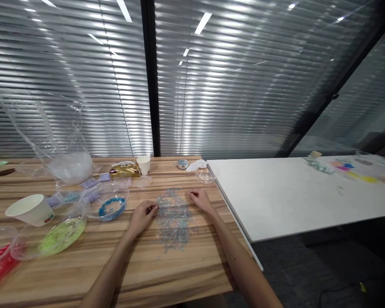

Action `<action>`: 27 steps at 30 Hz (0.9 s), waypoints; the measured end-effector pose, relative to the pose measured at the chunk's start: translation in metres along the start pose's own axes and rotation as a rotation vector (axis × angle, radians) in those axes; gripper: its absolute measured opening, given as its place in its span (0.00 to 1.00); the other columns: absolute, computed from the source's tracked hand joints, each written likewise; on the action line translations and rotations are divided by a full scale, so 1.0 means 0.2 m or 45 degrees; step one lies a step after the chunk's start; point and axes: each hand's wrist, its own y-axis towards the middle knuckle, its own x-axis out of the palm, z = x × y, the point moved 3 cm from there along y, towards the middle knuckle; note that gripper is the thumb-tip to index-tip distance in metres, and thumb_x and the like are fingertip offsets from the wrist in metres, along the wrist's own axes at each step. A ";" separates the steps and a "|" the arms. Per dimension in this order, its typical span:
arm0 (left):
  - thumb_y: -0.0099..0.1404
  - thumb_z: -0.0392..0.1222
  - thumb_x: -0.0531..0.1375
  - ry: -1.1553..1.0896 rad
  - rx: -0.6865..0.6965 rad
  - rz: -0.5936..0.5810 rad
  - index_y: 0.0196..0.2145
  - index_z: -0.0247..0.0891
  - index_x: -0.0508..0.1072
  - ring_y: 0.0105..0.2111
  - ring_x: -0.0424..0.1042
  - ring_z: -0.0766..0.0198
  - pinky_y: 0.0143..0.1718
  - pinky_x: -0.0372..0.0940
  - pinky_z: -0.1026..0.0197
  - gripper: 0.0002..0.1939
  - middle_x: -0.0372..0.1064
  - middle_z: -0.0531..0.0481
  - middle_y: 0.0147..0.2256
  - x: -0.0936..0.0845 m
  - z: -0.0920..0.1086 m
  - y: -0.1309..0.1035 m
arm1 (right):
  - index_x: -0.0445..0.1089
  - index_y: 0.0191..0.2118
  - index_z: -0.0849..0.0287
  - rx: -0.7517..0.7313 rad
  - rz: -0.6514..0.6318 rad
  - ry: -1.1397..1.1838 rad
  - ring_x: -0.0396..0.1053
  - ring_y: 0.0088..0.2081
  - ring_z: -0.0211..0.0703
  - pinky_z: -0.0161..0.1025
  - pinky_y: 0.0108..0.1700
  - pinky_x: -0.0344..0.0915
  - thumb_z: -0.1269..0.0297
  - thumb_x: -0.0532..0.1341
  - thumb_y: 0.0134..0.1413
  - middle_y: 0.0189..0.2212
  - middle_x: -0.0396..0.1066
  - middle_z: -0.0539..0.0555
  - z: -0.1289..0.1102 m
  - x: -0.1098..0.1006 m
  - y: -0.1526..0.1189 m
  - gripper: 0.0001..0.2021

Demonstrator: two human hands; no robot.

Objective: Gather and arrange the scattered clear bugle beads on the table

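Many small, thin, clear bluish pieces [176, 222] lie spread in a patch on the wooden table [147, 265]. My left hand [144, 214] rests at the left edge of the patch with its fingers curled together; anything between the fingertips is too small to make out. At the upper right edge of the patch is my right hand [199, 199], its thumb and fingertips pinched together and pointing left. Whether they hold a tiny piece cannot be seen. Nearest to my left hand stands a clear bowl with blue pieces [112, 208].
On the left are bowls of green [62, 235] and red pieces [0, 261], a large paper cup [30, 209] and a clear bag [70, 167]. Behind are a gold packet [125, 170], small cup [143, 164] and clear dish [205, 176]. A white table [276, 192] adjoins right.
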 end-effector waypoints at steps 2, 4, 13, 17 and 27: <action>0.61 0.52 0.52 0.001 0.001 0.001 0.33 0.36 0.75 0.33 0.69 0.56 0.36 0.62 0.58 0.18 0.71 0.44 0.32 0.00 0.00 0.00 | 0.76 0.37 0.60 -0.001 0.002 0.002 0.71 0.37 0.43 0.35 0.40 0.63 0.66 0.56 0.56 0.36 0.74 0.52 0.00 0.00 0.00 0.11; 0.61 0.52 0.52 0.000 0.001 0.005 0.33 0.36 0.76 0.33 0.69 0.56 0.36 0.62 0.58 0.18 0.72 0.44 0.32 0.00 0.01 0.00 | 0.76 0.37 0.60 -0.003 0.005 0.005 0.71 0.37 0.43 0.35 0.40 0.63 0.66 0.57 0.55 0.36 0.74 0.52 0.00 0.00 0.00 0.10; 0.61 0.52 0.52 -0.005 0.001 0.005 0.33 0.37 0.75 0.33 0.69 0.56 0.36 0.62 0.58 0.18 0.72 0.44 0.33 0.00 0.01 0.00 | 0.76 0.37 0.60 0.000 0.014 -0.004 0.71 0.38 0.44 0.35 0.42 0.63 0.67 0.57 0.55 0.37 0.74 0.52 0.02 0.01 0.00 0.11; 0.61 0.51 0.52 -0.009 -0.001 -0.003 0.32 0.37 0.75 0.33 0.69 0.56 0.35 0.62 0.59 0.17 0.72 0.44 0.33 0.00 0.01 0.00 | 0.76 0.37 0.60 -0.014 -0.006 -0.005 0.71 0.36 0.43 0.34 0.40 0.63 0.66 0.56 0.56 0.36 0.74 0.52 0.02 0.00 0.00 0.11; 0.61 0.52 0.53 -0.008 0.001 0.002 0.33 0.37 0.75 0.35 0.70 0.56 0.38 0.63 0.57 0.17 0.72 0.44 0.34 0.00 -0.01 0.00 | 0.76 0.38 0.60 -0.011 -0.025 -0.020 0.71 0.38 0.43 0.35 0.42 0.64 0.67 0.56 0.56 0.37 0.74 0.52 0.01 0.00 0.00 0.11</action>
